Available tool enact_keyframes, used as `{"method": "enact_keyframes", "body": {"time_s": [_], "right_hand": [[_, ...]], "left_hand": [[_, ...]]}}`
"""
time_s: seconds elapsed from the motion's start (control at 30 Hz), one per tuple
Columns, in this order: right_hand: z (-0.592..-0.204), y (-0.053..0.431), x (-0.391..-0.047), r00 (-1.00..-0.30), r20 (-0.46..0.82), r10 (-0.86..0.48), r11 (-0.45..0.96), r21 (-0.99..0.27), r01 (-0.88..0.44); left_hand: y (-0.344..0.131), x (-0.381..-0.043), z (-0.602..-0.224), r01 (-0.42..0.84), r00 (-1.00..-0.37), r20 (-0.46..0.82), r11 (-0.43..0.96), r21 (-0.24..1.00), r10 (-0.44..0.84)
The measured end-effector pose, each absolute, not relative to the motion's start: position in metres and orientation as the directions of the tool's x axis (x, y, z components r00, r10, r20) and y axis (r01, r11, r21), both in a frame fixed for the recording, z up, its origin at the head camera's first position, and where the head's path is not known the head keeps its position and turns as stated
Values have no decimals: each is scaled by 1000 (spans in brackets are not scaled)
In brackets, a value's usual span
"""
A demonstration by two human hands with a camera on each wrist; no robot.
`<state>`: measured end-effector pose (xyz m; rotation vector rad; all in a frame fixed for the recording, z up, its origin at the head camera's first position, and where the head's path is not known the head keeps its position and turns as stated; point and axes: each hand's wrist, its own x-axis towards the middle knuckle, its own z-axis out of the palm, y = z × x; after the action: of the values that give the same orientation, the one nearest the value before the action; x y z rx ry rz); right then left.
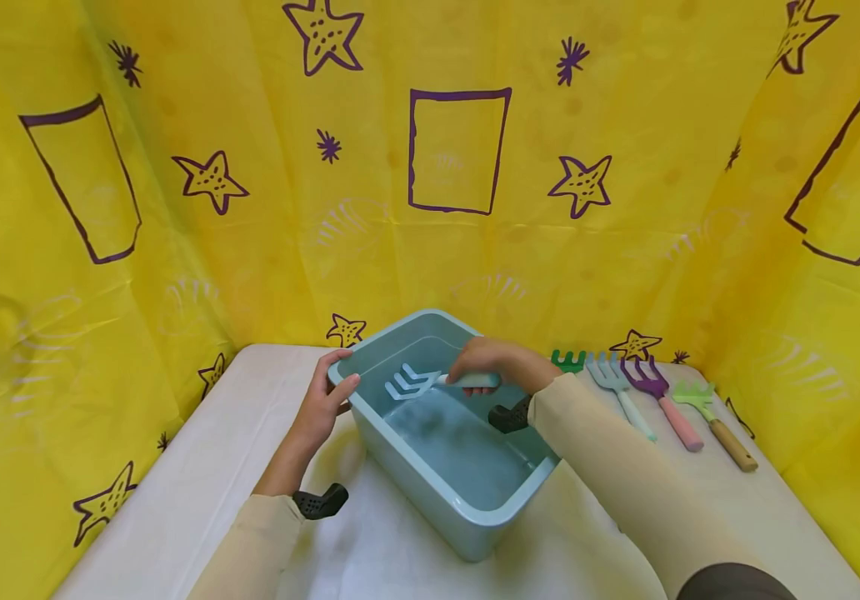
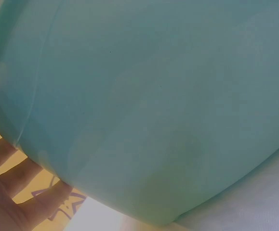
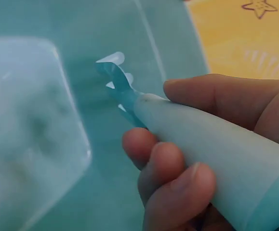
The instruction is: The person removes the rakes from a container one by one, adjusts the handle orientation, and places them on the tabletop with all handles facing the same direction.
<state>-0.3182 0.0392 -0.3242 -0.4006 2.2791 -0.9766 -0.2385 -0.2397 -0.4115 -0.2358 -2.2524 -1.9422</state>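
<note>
My left hand (image 1: 317, 404) holds the far left corner of a light blue plastic basin (image 1: 418, 462), the thumb on the rim and the fingers along the outside. In the left wrist view the basin wall (image 2: 153, 96) fills most of the picture, and the fingers (image 2: 45, 202) touch its edge. Inside the basin's opening, my right hand (image 1: 493, 358) grips a small light blue garden rake (image 1: 411, 383) by its handle. The right wrist view shows fingers and thumb wrapped about the pale handle (image 3: 211, 144), with the tines (image 3: 115, 79) pointing away over the basin's inner wall.
On the white-covered table (image 1: 250, 400) to the right lie a green tool (image 1: 568, 361), a light blue fork (image 1: 613, 379), a purple fork with a pink handle (image 1: 677, 421) and a green rake with a wooden handle (image 1: 733, 446). Yellow patterned curtains (image 1: 460, 250) enclose the table.
</note>
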Motion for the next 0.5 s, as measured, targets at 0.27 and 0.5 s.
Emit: {"method": "enact_keyframes", "body": {"time_s": [0.27, 0.5], "right_hand": [[-302, 67, -315, -808, -283, -516, 590, -802, -96], [-288, 96, -308, -853, -231, -469, 573, -814, -95]], "left_hand": [[-231, -221, -389, 199, -980, 197, 163, 966, 30], [-228, -217, -383, 193, -981, 191, 181, 964, 28]]}}
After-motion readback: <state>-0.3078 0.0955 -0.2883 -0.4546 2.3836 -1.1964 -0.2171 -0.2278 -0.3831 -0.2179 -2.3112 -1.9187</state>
